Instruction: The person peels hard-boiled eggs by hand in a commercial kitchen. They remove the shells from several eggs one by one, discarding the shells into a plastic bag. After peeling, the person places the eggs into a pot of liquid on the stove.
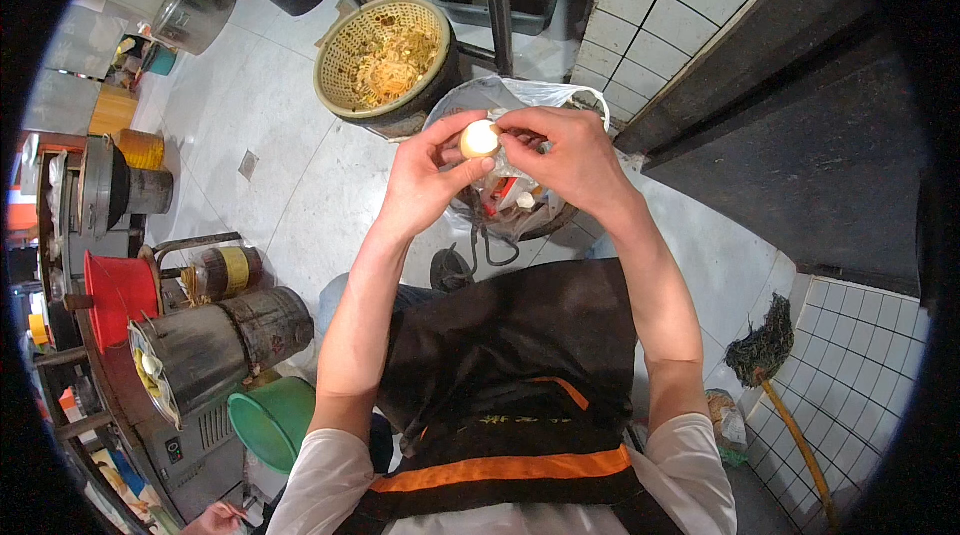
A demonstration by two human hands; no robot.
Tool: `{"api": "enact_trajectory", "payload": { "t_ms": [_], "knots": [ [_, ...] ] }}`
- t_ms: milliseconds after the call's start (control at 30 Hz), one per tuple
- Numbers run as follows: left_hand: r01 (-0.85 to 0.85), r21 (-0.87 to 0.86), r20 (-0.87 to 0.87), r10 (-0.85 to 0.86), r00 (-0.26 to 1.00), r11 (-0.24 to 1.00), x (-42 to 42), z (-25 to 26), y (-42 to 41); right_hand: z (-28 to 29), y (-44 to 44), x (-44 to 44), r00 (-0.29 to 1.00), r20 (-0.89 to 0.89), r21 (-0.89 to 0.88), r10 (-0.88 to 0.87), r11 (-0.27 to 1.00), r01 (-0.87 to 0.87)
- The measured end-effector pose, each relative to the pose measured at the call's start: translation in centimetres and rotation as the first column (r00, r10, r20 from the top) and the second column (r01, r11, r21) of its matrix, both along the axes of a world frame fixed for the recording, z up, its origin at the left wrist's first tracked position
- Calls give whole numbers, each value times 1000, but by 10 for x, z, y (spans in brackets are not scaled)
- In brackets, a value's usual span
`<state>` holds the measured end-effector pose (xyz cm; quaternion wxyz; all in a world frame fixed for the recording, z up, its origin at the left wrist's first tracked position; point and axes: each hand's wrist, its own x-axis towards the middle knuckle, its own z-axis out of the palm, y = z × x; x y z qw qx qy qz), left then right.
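Observation:
An egg [480, 139], part brown shell and part bright white, is held between the fingers and thumb of my left hand [433, 167]. From the other side my right hand [559, 148] touches the egg's edge with its fingertips; whether it pinches a bit of shell cannot be seen. Under both hands stands a bin lined with a clear plastic bag [551, 90], holding bits of white shell [525, 199] and red and white scraps. A perforated plastic basket [330, 88] with tangled food scraps sits just beyond, to the left.
Metal table legs [495, 2] rise behind the bin, near a dark plastic tub [487, 17]. On the left are a tall metal pot [199, 347], a red bucket [124, 298] and a green basin [274, 415]. Another person's hand [221, 516] shows at bottom left. A mop [765, 343] leans at right.

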<state>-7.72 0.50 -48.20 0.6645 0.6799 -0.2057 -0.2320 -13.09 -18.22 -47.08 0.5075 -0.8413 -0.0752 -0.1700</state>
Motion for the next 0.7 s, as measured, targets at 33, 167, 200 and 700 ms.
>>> {"api": "enact_trajectory", "payload": {
  "t_ms": [33,167,200,700],
  "knots": [
    [-1,16,15,1,1000,1000,1,-1,0,0,0,0,1000,11,-26,-8,1000,9],
    [-8,15,19,8,1000,1000,0,0,-2,-4,1,0,992,117,-151,-41,987,59],
    [-3,17,5,3,1000,1000,0,0,-1,-4,1,0,991,127,-168,-48,983,69],
    [-25,-174,-141,0,990,984,2,3,1,-20,-8,4,987,6,-200,-162,967,160]
  ]
}}
